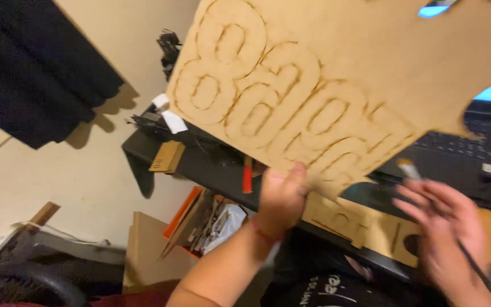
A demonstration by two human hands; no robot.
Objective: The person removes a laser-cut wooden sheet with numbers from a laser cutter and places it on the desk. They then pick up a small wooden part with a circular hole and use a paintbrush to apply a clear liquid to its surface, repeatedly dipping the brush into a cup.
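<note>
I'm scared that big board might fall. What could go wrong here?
The left hand pinches the big cut wooden board only at its lower edge, so it might tip or slip. The board hangs over the laptop on the dark desk, so a drop could hit it. The right hand looks blurred and holds a thin brush near the board, so it might bump it.

two hands in view — a left hand (281,199) and a right hand (443,227). one large flat wooden board (370,74) with letter shapes burned into it. one thin brush (409,169). one laptop (473,142). one black desk (200,162). one red-handled tool (247,175). one small cardboard piece (167,156) — one open cardboard box (200,224).
</note>
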